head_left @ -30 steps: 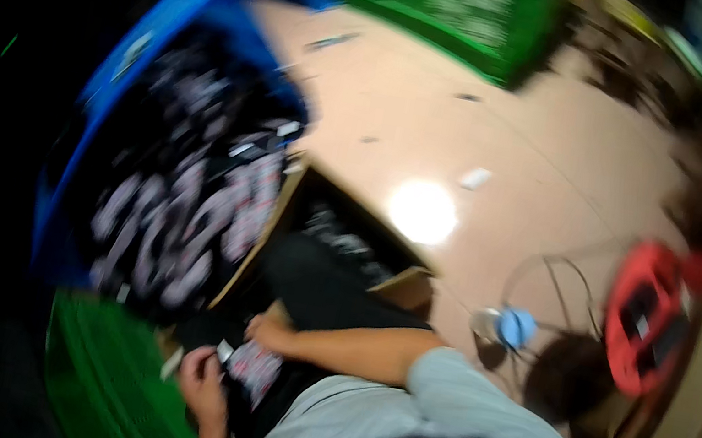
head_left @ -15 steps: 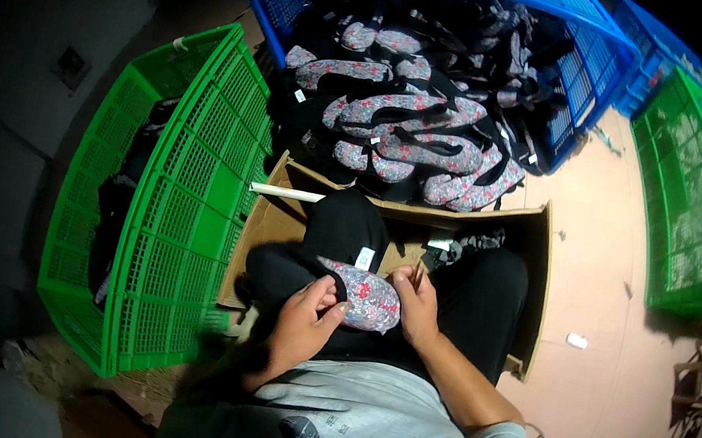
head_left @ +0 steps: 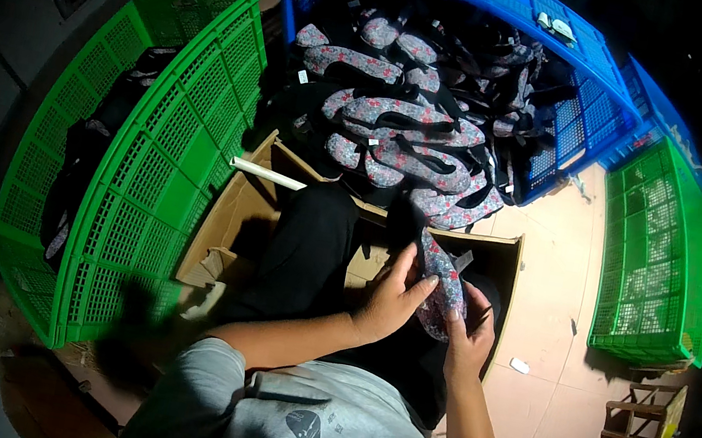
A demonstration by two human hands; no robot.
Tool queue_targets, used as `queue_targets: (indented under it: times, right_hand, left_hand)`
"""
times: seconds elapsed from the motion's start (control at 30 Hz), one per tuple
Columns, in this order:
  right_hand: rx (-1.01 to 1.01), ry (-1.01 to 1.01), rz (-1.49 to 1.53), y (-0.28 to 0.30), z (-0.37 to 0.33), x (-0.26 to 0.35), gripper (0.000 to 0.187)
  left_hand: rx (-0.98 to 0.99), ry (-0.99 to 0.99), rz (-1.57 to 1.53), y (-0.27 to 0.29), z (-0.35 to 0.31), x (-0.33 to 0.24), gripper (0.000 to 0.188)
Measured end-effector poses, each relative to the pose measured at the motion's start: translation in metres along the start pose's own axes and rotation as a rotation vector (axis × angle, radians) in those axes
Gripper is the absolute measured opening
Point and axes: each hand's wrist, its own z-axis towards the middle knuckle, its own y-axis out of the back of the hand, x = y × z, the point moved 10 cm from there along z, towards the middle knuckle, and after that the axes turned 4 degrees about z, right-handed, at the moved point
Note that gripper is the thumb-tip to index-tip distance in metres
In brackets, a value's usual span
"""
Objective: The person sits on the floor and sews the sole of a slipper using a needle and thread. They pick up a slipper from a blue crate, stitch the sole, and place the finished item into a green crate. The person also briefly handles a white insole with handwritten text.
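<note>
A grey slipper-shaped fabric piece with red flowers and a black edge (head_left: pixel 444 272) is held up in front of my lap, tilted. My left hand (head_left: pixel 393 300) grips its left side, thumb on the patterned face. At its lower right end, my right hand (head_left: pixel 472 327) pinches it between thumb and fingers. A small white tag sticks out on its far right side. Below lie my dark trouser legs and an open cardboard box (head_left: pixel 221 220). Many similar flowered pieces (head_left: pixel 404 121) are heaped beyond the box.
A blue plastic crate (head_left: pixel 566 97) lies behind the heap. At the left stands a green crate (head_left: pixel 166 160) with dark pieces inside; another green crate (head_left: pixel 650 260) is at the right. A white bar (head_left: pixel 270 174) lies across the box. Wooden racks (head_left: pixel 637 425) stand at lower right.
Both hands have moved right and lifted the flowered piece, now turned more upright. My left hand has shifted to its left side. The view has swung somewhat.
</note>
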Motion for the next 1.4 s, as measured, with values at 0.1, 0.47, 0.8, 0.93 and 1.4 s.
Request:
queue_targets:
  times: [0.1, 0.47, 0.8, 0.93, 1.4]
  right_hand:
    - [0.018, -0.002, -0.069, -0.002, -0.003, 0.0, 0.051]
    - [0.035, 0.019, -0.328, -0.041, -0.023, -0.013, 0.04]
    - [0.467, 0.09, -0.212, -0.12, -0.046, -0.025, 0.039]
    - [0.538, -0.026, -0.269, -0.135, -0.036, -0.027, 0.034]
    - [0.513, -0.046, -0.317, -0.164, 0.0, -0.039, 0.022]
  left_hand:
    - [0.062, 0.076, -0.258, -0.013, -0.002, 0.019, 0.048]
    - [-0.099, 0.414, -0.56, 0.029, -0.04, 0.031, 0.026]
    - [0.038, 0.802, -0.727, 0.099, -0.073, 0.025, 0.012]
    - [-0.063, 0.642, -0.528, 0.126, -0.065, 0.029, 0.016]
    - [-0.071, -0.123, 0.801, 0.147, -0.032, -0.059, 0.005]
